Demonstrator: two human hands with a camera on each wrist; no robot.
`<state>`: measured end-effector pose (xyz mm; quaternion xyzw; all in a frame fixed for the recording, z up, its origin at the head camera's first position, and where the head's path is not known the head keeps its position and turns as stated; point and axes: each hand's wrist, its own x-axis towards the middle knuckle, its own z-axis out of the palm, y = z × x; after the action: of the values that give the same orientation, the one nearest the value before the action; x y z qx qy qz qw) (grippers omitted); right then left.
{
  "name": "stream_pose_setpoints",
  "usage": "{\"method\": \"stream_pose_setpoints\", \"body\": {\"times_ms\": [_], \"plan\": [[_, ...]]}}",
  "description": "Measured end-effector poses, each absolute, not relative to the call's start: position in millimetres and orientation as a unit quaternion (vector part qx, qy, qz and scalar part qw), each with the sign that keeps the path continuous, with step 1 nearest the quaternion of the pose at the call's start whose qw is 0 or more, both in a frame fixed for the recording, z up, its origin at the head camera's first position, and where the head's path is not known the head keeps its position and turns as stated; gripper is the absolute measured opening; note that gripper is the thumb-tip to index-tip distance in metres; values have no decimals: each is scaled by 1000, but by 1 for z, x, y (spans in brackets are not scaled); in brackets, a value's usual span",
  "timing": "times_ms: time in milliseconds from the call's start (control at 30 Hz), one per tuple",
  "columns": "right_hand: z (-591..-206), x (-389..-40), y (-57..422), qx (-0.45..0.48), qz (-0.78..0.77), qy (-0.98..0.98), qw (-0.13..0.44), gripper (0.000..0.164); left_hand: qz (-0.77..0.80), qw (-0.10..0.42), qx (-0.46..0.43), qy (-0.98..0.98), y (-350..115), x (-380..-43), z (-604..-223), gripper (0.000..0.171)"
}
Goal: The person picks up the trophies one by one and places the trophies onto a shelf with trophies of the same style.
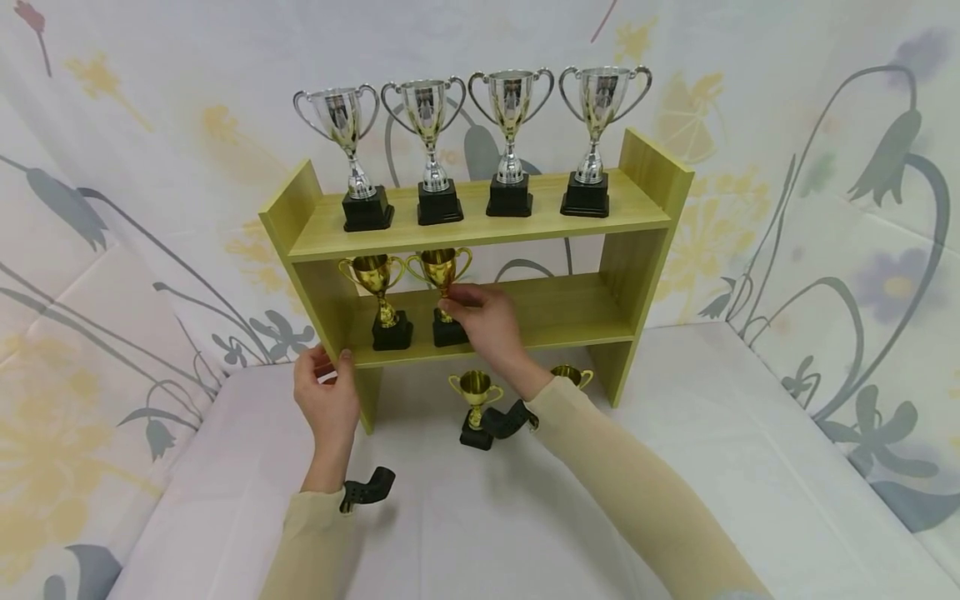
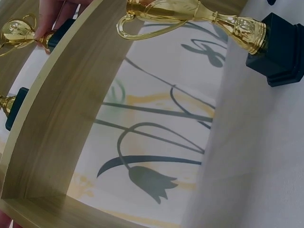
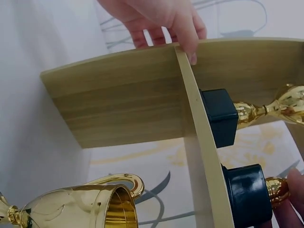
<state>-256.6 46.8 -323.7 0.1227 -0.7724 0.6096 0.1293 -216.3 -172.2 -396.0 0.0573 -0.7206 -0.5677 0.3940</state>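
Note:
My right hand (image 1: 491,325) pinches the stem of a gold trophy cup (image 1: 438,265), whose black base is on the middle shelf (image 1: 555,308) of a wooden rack. Left of it another gold trophy cup (image 1: 392,332) stands upright on the same shelf. My left hand (image 1: 327,400) grips the rack's left side panel (image 1: 318,308) at the middle shelf's height. In the right wrist view, the left thumb (image 3: 186,35) lies over the panel's edge and the other fingers are on its outer side.
Several silver trophy cups (image 1: 510,125) stand in a row on the top shelf (image 1: 547,187). On the white cloth below, a gold trophy cup (image 1: 475,387) stands before the rack; another gold cup (image 1: 567,375) is partly hidden by my right forearm. Flower-printed fabric (image 1: 825,208) hangs behind.

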Motion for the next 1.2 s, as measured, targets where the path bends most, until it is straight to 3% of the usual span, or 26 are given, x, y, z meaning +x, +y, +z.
{"method": "stream_pose_setpoints", "body": {"times_ms": [1200], "plan": [[-324, -250, 58, 109, 620, -765, 136, 28, -564, 400, 48, -721, -173, -217, -397, 22]]}}
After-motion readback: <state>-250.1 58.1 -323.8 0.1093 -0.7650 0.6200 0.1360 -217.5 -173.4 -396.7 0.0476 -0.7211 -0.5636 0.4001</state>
